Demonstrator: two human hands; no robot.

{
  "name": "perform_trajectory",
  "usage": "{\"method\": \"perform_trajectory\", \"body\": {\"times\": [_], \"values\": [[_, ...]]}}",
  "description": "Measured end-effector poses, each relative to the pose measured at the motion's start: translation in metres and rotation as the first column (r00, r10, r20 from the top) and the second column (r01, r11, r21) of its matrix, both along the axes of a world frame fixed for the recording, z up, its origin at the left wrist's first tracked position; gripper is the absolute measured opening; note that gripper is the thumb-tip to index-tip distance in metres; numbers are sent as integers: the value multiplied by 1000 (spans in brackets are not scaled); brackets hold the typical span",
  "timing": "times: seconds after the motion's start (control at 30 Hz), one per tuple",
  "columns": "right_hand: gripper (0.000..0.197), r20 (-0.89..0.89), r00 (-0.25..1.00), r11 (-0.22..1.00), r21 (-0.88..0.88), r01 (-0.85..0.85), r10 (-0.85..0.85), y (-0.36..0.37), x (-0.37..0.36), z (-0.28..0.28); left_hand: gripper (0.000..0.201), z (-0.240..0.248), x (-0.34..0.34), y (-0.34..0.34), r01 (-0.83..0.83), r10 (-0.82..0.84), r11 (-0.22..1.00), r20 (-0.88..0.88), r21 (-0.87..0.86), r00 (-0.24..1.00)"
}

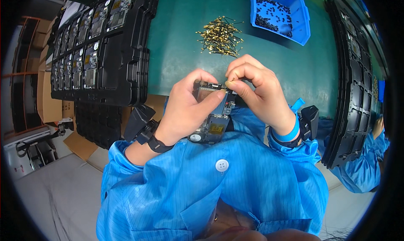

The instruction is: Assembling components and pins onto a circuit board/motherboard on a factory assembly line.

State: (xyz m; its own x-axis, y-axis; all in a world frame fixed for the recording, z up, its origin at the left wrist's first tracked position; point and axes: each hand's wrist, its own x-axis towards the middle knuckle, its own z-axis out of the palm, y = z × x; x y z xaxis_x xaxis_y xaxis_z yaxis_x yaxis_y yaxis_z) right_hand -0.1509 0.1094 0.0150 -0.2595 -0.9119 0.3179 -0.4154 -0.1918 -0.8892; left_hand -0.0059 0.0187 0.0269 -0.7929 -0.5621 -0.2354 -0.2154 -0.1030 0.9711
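Observation:
Close to my chest, at the near edge of the green table, my left hand (pixel 191 104) grips a dark circuit board (pixel 215 122) by its left side, thumb across its face. The board carries a yellow patch and a round white sticker at its lower end. At the board's top right corner, my right hand (pixel 259 87) pinches with thumb and forefinger. Whatever is between those fingertips is too small or hidden to make out. Beyond my hands lies a pile of short black cables with gold ends (pixel 221 35).
A blue bin (pixel 301 20) with many small black pieces stands at the back right of the green mat (pixel 176 39). On the left, a black tray (pixel 126 68) holds several circuit boards. More black trays (pixel 349 89) stand on the right, beside another person's blue sleeve (pixel 362 169).

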Motion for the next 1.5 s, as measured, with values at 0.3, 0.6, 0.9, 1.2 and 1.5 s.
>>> {"method": "perform_trajectory", "body": {"times": [0.3,0.6,0.9,1.2,1.5], "values": [[9,135,991,999,36,-11,6,4,2,3,15,-4,3,1,-20,20,998,-2,-64,1000],[16,126,992,984,169,-50,29,14,4,13,17,0,6,8,-82,71,988,-90,-129,993],[11,94,996,992,128,-4,-8,15,4,17,17,0,8,8,-55,37,988,-127,-142,991],[10,48,998,997,70,32,-35,14,7,19,16,0,9,7,-47,30,990,-130,-133,991],[9,11,999,995,88,39,-40,14,7,23,15,2,9,6,-18,1,995,-164,-103,987]]}}
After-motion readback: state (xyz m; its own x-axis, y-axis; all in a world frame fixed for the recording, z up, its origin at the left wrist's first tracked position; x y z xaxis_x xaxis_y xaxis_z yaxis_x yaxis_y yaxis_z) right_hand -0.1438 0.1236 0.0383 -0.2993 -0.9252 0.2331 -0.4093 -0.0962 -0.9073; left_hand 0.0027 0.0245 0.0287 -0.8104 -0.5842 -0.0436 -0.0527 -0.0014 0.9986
